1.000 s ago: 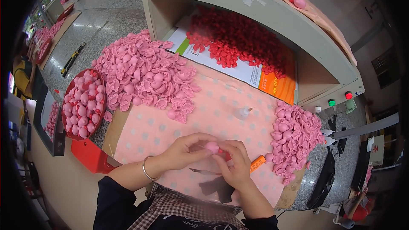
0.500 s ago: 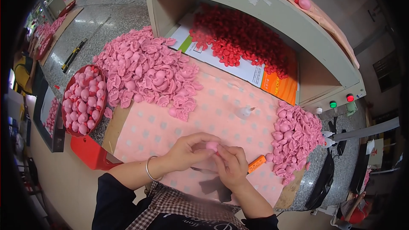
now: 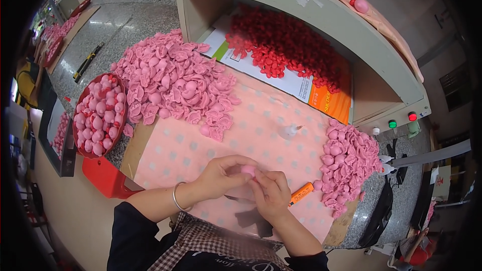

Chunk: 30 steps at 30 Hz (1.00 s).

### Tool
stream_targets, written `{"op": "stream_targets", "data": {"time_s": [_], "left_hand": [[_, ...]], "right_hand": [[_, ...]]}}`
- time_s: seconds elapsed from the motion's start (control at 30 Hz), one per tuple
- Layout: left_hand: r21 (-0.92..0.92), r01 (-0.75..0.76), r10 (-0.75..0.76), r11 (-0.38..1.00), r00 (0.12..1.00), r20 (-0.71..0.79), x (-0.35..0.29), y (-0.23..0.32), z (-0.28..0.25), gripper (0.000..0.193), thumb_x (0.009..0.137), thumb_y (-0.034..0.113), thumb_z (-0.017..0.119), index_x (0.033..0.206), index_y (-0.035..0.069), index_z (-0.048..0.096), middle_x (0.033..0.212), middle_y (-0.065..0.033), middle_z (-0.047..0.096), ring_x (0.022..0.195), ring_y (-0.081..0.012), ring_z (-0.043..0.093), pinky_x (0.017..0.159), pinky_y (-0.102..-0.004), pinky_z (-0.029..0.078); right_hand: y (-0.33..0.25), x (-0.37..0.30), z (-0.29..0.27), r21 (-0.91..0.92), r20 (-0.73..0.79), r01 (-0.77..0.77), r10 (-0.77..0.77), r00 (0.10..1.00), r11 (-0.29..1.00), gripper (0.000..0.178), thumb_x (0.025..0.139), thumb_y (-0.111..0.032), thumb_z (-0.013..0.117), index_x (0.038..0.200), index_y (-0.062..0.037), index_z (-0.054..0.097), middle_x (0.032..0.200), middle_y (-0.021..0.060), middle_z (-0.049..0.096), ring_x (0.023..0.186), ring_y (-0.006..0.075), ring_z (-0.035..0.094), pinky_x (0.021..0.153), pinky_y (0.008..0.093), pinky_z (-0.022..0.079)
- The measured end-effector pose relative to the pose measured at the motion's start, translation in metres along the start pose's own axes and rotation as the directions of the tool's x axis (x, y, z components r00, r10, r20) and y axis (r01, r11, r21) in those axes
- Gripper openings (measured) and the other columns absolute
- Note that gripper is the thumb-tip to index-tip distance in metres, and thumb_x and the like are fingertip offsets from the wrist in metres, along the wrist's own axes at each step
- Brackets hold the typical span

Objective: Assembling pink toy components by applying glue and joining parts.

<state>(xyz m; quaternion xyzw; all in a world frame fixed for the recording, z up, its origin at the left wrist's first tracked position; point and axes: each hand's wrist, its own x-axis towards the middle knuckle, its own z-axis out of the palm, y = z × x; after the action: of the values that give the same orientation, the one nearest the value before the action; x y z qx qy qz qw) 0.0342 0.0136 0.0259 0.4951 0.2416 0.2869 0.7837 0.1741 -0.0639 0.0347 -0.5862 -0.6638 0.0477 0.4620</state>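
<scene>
Pinching one small pink piece (image 3: 248,170) between left hand (image 3: 221,175) and right hand (image 3: 271,194), both closed on it, I risk it slipping onto the dotted pink cloth (image 3: 261,135).

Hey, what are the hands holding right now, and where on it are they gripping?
Both hands, left hand and right hand, pinch one small pink piece between their fingertips, one from each side. Fingers hide most of it, so the exact part gripped cannot be told.

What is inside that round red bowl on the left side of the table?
The round red bowl is heaped with rounded pink rubbery pieces, piled up to its rim. They cover its bottom, so whatever lies beneath them cannot be seen.
</scene>
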Motion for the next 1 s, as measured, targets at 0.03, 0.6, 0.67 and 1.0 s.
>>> {"op": "stream_targets", "data": {"time_s": [0.03,0.6,0.67,1.0], "left_hand": [[-0.001,-0.001,0.001,1.0,1.0,0.0,0.0,0.001,0.0,0.029,0.079,-0.003,0.054,0.108,-0.001,0.052,0.099,-0.0066,0.056,0.089,-0.0115,0.054,0.079,-0.0249,0.045],[0.551,-0.226,0.167,0.803,0.974,0.156,0.014,-0.004,-0.013,0.03,0.076,0.004,0.059,0.105,0.002,0.055,0.101,-0.0087,0.056,0.092,-0.018,0.052,0.08,-0.0274,0.043],[0.567,-0.208,0.149,0.797,0.977,0.151,0.014,-0.006,-0.014,0.031,0.074,0.004,0.06,0.105,0.003,0.055,0.101,-0.0086,0.056,0.092,-0.0182,0.052,0.078,-0.0272,0.043],[0.61,-0.174,0.163,0.773,0.984,0.074,0.023,-0.018,-0.02,0.027,0.068,0.009,0.062,0.094,0.004,0.06,0.088,-0.0109,0.06,0.084,-0.0259,0.056,0.076,-0.0329,0.044]], "right_hand": [[-0.001,0.001,0.0,0.002,0.002,-0.006,0.006,1.0,1.0,0.033,0.062,0.005,0.068,0.093,0.0,0.061,0.079,0.0099,0.052,0.066,0.0195,0.053,0.054,0.0254,0.044],[0.005,0.006,-0.006,-0.255,0.14,-0.064,0.103,0.985,0.965,0.014,0.069,-0.005,0.064,0.082,-0.0044,0.058,0.077,0.0066,0.053,0.068,0.0216,0.055,0.055,0.0302,0.045],[0.007,0.005,-0.005,-0.297,0.187,-0.066,0.125,0.974,0.953,0.013,0.07,-0.007,0.063,0.081,-0.0048,0.058,0.077,0.0065,0.053,0.068,0.0222,0.055,0.056,0.0311,0.045],[0.023,0.007,0.002,-0.296,0.384,-0.02,0.138,0.913,0.955,0.012,0.072,-0.008,0.059,0.083,-0.0032,0.056,0.077,0.0077,0.051,0.071,0.0247,0.053,0.061,0.0349,0.045]]}}
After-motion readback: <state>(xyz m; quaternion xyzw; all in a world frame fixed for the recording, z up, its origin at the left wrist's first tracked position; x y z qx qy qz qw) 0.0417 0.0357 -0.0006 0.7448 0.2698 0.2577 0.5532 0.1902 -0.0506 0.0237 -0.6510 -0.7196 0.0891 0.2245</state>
